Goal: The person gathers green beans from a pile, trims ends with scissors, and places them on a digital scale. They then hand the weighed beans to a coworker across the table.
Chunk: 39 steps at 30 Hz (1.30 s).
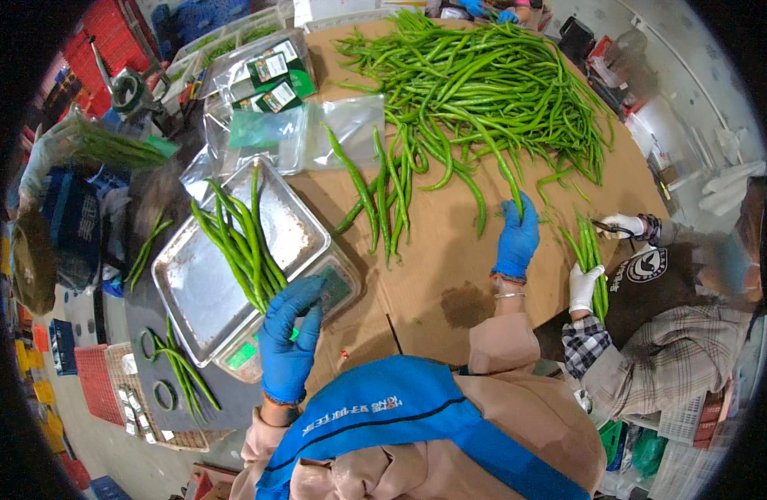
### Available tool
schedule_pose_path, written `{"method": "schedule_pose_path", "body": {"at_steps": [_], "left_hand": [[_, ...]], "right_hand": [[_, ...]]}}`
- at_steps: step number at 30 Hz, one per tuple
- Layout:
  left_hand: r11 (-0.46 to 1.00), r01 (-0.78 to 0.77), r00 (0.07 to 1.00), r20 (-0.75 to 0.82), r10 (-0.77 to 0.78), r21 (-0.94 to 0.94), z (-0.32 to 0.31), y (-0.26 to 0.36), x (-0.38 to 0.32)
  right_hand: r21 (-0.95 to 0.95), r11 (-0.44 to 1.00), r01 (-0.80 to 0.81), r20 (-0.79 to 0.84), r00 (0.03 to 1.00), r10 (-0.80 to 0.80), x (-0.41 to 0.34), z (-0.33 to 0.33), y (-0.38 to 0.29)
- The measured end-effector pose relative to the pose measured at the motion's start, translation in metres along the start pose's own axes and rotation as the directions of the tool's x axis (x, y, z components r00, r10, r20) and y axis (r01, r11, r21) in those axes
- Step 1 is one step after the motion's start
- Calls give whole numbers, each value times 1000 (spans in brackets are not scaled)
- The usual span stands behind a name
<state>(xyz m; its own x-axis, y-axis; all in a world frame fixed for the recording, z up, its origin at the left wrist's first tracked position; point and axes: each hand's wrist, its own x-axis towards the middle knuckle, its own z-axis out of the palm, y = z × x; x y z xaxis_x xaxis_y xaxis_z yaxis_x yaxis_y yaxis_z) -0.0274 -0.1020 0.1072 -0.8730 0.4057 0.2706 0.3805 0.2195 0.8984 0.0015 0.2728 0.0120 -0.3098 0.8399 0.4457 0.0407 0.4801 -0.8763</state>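
Observation:
My left hand [290,340], in a blue glove, is closed on the lower ends of several long green chili peppers [241,244]. They lie over the metal tray [189,294] of a scale. In a matching glove, my right hand [518,240] pinches the end of one long pepper [497,153] at the near side of a large heap of peppers [483,81]. Between my hands, several loose peppers [358,187] lie on the cardboard-covered table [421,300]. Clear plastic bags [346,131] lie just beyond the tray.
A co-worker at the right, in white gloves [585,287], holds peppers and a small tool. Labelled packs [271,69] lie beyond the tray. On the dark surface at left are more peppers [182,375] and tape rolls [164,395]. Another person's blue-gloved hands [507,17] show at the far edge.

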Motion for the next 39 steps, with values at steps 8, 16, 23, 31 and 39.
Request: {"method": "schedule_pose_path", "body": {"at_steps": [8, 16, 23, 31, 39], "left_hand": [[917, -207, 973, 169, 157, 341, 45, 10, 15], [582, 695, 683, 639, -353, -421, 51, -7, 22], [510, 671, 738, 545, -397, -538, 42, -8, 21], [459, 669, 743, 557, -372, -585, 46, -15, 11], [359, 617, 787, 535, -307, -701, 58, -31, 14]], "right_hand": [[242, 782, 574, 884, 201, -421, 11, -11, -113], [56, 986, 154, 681, 717, -151, 105, 91, -35], [-646, 601, 470, 588, 809, -2, 154, 127, 66], [-279, 960, -22, 723, 653, 225, 76, 89, 43], [167, 526, -834, 912, 333, 239, -29, -2, -44]]}}
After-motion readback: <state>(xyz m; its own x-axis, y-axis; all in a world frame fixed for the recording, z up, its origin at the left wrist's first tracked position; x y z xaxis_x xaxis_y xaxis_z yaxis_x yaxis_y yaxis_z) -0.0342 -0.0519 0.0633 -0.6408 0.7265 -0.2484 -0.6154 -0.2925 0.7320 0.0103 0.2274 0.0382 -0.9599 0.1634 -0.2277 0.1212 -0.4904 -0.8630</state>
